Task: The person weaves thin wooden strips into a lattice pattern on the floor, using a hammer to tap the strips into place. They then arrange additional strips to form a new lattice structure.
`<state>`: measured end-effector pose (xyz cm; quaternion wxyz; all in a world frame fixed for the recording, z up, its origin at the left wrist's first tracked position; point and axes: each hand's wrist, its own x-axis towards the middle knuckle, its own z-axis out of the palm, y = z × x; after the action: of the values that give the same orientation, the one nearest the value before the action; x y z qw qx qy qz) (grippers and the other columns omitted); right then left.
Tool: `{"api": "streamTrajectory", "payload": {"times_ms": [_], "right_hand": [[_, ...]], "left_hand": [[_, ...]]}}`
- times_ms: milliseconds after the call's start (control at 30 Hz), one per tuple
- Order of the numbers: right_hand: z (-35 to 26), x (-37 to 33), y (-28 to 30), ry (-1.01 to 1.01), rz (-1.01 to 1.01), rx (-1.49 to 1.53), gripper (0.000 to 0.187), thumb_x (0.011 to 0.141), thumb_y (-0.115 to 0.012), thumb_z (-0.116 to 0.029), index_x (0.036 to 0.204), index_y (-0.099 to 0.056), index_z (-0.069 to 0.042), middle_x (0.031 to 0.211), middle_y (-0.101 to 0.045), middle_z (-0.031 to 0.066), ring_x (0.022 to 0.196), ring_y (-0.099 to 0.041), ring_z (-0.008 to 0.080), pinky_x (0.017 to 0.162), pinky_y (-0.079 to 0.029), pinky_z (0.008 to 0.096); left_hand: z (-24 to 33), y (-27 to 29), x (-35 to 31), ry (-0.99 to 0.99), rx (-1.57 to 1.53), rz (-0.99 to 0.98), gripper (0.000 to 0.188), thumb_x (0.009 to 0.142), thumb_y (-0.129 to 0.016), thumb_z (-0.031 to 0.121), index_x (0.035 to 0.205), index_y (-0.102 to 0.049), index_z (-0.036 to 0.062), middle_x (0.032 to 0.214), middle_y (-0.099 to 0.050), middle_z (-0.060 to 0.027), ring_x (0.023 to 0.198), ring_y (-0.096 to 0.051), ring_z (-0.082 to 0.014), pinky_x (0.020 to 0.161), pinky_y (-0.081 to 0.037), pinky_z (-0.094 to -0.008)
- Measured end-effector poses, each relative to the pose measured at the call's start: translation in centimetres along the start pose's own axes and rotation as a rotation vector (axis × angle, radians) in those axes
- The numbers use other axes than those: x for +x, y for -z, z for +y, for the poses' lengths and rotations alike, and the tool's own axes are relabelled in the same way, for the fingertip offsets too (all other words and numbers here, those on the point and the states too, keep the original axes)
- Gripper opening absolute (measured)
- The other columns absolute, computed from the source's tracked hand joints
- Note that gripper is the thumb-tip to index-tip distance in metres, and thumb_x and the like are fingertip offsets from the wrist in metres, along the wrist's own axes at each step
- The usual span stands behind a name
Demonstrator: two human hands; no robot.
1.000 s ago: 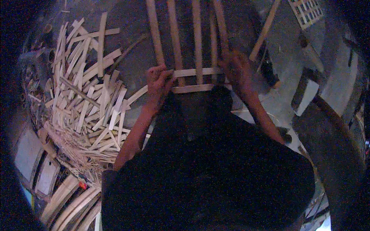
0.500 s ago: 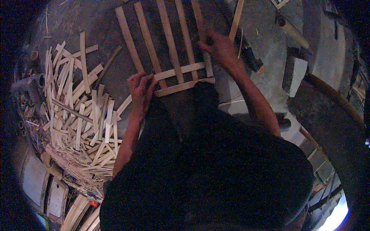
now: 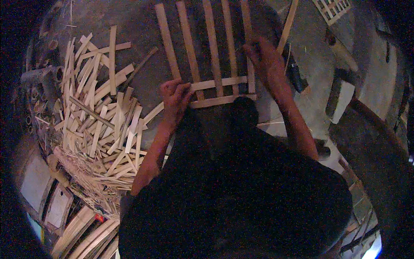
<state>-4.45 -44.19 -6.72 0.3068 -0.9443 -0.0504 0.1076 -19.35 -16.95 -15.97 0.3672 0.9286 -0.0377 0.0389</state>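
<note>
Several long flat wooden or bamboo strips [image 3: 211, 45] run away from me, side by side with gaps. Two shorter strips cross them near my knees: the farther crosspiece [image 3: 224, 82] and the nearer crosspiece [image 3: 223, 101], woven over and under. My left hand [image 3: 174, 100] is closed at the left end of the farther crosspiece, by the foot of the leftmost long strip. On the right, my right hand [image 3: 266, 62] has its fingers bent at the rightmost long strip [image 3: 246, 23], pinching its edge. The fingertips there are dark and partly hidden.
A big heap of loose strips [image 3: 101, 108] lies to my left, with thin shavings [image 3: 82, 172] nearer me. Bundled strips [image 3: 82, 228] sit at lower left. To the right are a single strip [image 3: 288, 26], a dark tool [image 3: 296, 77], a pale block [image 3: 343, 102] and a woven lattice [image 3: 331, 11].
The whole view has shifted, so the scene sits farther right in the picture. My left hand stays at the crosspiece's end; my right hand stays by the rightmost strip, its fingers slightly changed.
</note>
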Motion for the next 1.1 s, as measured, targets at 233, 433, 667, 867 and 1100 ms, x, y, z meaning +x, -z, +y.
{"api": "streamTrajectory", "payload": {"times_ms": [233, 433, 667, 867, 1100], "right_hand": [[-1.6, -1.3, -6.3, 0.320, -0.136, -0.123, 0.034, 0.089, -0.066, -0.028, 0.118, -0.061, -0.010, 0.119, -0.060, 0.0151, 0.107, -0.061, 0.0339, 0.083, -0.053, 0.0444], [-2.4, -0.1, -7.4, 0.561, -0.118, -0.464, 0.037, 0.084, -0.067, -0.021, 0.119, -0.061, -0.010, 0.125, -0.055, 0.0174, 0.121, -0.051, 0.0372, 0.098, -0.046, 0.0488], [-4.6, 1.4, -8.5, 0.447, -0.313, -0.533, 0.030, 0.086, -0.063, -0.014, 0.115, -0.060, -0.007, 0.124, -0.054, 0.0219, 0.118, -0.050, 0.0417, 0.098, -0.044, 0.0523], [-4.0, 3.4, -6.4, 0.497, 0.016, -0.134, 0.021, 0.091, -0.061, -0.012, 0.109, -0.058, -0.003, 0.106, -0.057, 0.0212, 0.106, -0.054, 0.0424, 0.087, -0.049, 0.0502], [-3.3, 1.9, -5.8, 0.472, -0.023, -0.124, 0.024, 0.091, -0.064, -0.015, 0.110, -0.058, -0.004, 0.104, -0.057, 0.0206, 0.098, -0.057, 0.0424, 0.085, -0.049, 0.0517]], "left_hand": [[-0.4, -0.3, 0.0, -0.023, 0.056, 0.003, 0.037, 0.075, -0.080, 0.014, 0.109, -0.067, 0.0097, 0.114, -0.058, -0.0120, 0.111, -0.049, -0.0311, 0.096, -0.042, -0.0421], [1.5, 1.2, -0.3, 0.075, -0.069, 0.032, 0.054, 0.077, -0.078, 0.015, 0.127, -0.056, 0.0077, 0.126, -0.052, -0.0164, 0.117, -0.048, -0.0353, 0.101, -0.040, -0.0448], [2.1, 0.6, -4.8, 0.238, 0.040, 0.116, 0.061, 0.082, -0.076, 0.023, 0.133, -0.049, 0.0025, 0.131, -0.048, -0.0195, 0.121, -0.047, -0.0386, 0.105, -0.036, -0.0487], [3.0, 1.1, -4.3, 0.256, 0.147, 0.071, 0.055, 0.085, -0.073, 0.024, 0.130, -0.052, 0.0019, 0.126, -0.051, -0.0185, 0.118, -0.048, -0.0365, 0.101, -0.037, -0.0484], [2.8, -0.3, -2.9, 0.281, 0.002, 0.193, 0.043, 0.085, -0.072, 0.019, 0.120, -0.057, 0.0014, 0.114, -0.055, -0.0183, 0.109, -0.051, -0.0368, 0.096, -0.040, -0.0457]]}}
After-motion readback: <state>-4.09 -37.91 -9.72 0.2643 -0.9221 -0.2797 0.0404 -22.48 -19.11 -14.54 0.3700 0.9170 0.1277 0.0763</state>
